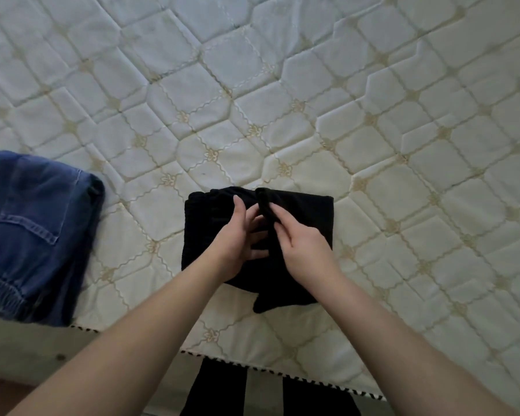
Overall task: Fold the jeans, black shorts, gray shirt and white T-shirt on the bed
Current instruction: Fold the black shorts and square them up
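Note:
The black shorts (303, 214) lie in a compact folded bundle on the mattress near its front edge. My left hand (237, 238) rests on the bundle's middle with fingers spread and pointing right. My right hand (300, 247) pinches a raised flap of the black cloth between thumb and fingers, lifting it over the left fingers. The folded blue jeans (33, 229) sit at the left, by the mattress edge. No gray shirt or white T-shirt shows in this view.
The quilted white mattress (282, 100) fills the view. Its corded front edge (282, 367) runs along the bottom, with my dark trouser legs (222, 391) below it. A pale bed frame corner (27, 349) shows at lower left.

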A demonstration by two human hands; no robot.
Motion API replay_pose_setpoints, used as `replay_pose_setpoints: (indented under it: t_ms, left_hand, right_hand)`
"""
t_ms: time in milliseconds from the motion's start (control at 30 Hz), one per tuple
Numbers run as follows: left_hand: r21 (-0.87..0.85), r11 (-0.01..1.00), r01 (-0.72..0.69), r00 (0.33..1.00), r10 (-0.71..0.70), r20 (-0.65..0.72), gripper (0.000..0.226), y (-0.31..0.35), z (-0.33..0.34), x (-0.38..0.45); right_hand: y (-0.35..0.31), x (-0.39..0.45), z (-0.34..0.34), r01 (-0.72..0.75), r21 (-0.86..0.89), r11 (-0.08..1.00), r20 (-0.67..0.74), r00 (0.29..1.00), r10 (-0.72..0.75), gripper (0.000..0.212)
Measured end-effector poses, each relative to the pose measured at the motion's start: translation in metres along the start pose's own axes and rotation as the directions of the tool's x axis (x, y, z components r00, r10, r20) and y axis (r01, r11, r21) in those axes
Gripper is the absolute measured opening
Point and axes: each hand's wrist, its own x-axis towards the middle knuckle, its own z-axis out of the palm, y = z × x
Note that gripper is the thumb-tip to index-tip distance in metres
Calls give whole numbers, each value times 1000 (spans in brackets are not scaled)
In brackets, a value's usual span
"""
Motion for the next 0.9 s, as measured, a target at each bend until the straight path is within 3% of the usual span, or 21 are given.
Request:
replay_pose_setpoints:
  t_ms: [167, 200, 267, 333, 367, 533, 633, 733, 900]
  left_hand:
    - [-187, 982, 10, 1000, -14, -21, 76, -8, -33, -4]
    - [-197, 980, 19, 999, -24, -24, 70, -10, -36, -4]
    - [-128, 991, -33, 998, 25, -61, 47, -16, -39, 1]
    - [33, 995, -91, 981, 95, -171, 38, -21, -42, 7]
    - [109, 989, -103, 970, 124, -210, 37, -23, -43, 8]
    - [424, 898, -113, 943, 232, -240, 42, -26, -54, 4]
    - [642, 767, -24, 932, 249, -263, 46, -28, -61, 2]
    - [670, 742, -12, 928, 259, -269, 47, -24, -69, -1]
    - [670, 733, -113, 919, 334, -210, 39, -15, -78, -3]
  right_hand:
    - [-11, 9, 27, -33, 198, 980, 175, 985, -2, 37]
    - [-10, 11, 27, -33, 262, 965, 159, 987, -9, 33]
    - [-3, 20, 17, 24, 317, 948, -10, 1000, -22, 27]
    - [12, 37, -2, 23, 280, 960, -179, 983, 29, 24]
    - [20, 48, -11, -8, 233, 972, -184, 982, 52, 25]
    - [45, 90, -21, -77, 1, 997, 192, 978, 75, 36]
    - [47, 101, -13, 51, -114, 992, 288, 958, -16, 31]
    - [51, 104, -7, 163, -248, 955, 286, 954, -89, 36]
    - [58, 101, 2, 181, -241, 953, 306, 947, -103, 42]
